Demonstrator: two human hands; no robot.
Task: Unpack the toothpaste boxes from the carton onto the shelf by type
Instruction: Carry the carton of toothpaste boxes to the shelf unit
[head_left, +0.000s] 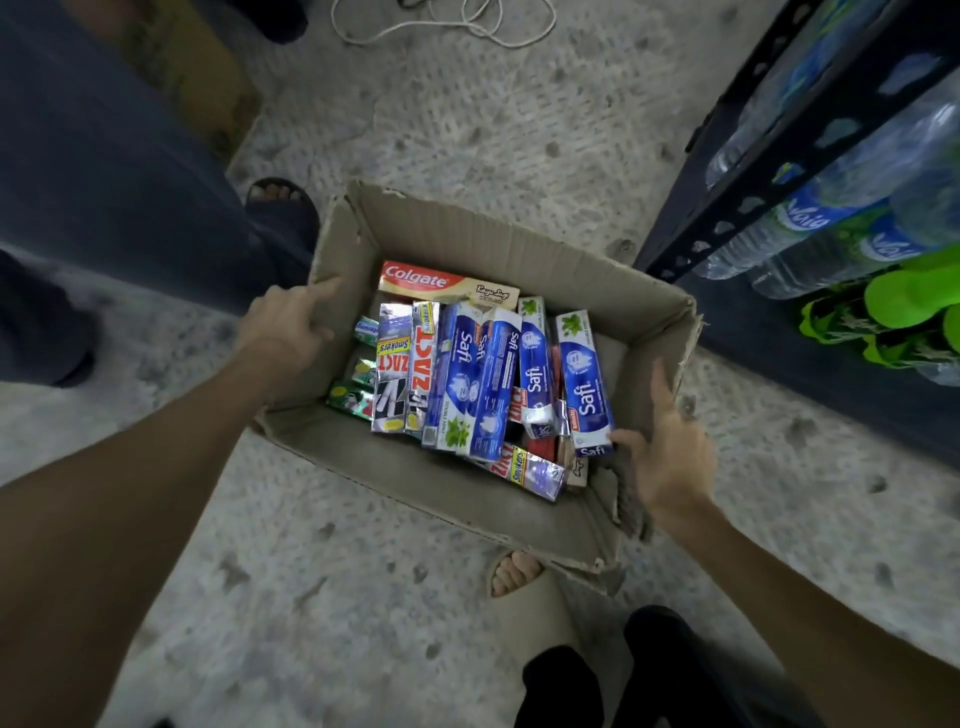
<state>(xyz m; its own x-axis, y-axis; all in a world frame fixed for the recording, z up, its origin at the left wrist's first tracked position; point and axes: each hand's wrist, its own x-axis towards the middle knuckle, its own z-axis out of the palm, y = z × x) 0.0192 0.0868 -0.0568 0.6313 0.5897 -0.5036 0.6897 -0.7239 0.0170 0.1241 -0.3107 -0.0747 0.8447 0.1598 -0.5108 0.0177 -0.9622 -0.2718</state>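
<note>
The carton (467, 228) sits on the floor beside the shelf (810, 135), crowded with toothpaste boxes: Safi (584, 384), Zact (392, 374), one Colgate (447, 283) and some green ones (350, 400). The left hand (288, 332) grips the carton's left wall, fingers curled over the rim. The right hand (670, 452) clasps the right wall, thumb outside. No toothpaste shows on the shelf, only water bottles (810, 223), so unpacking seems barely begun; everything remains to sort.
</note>
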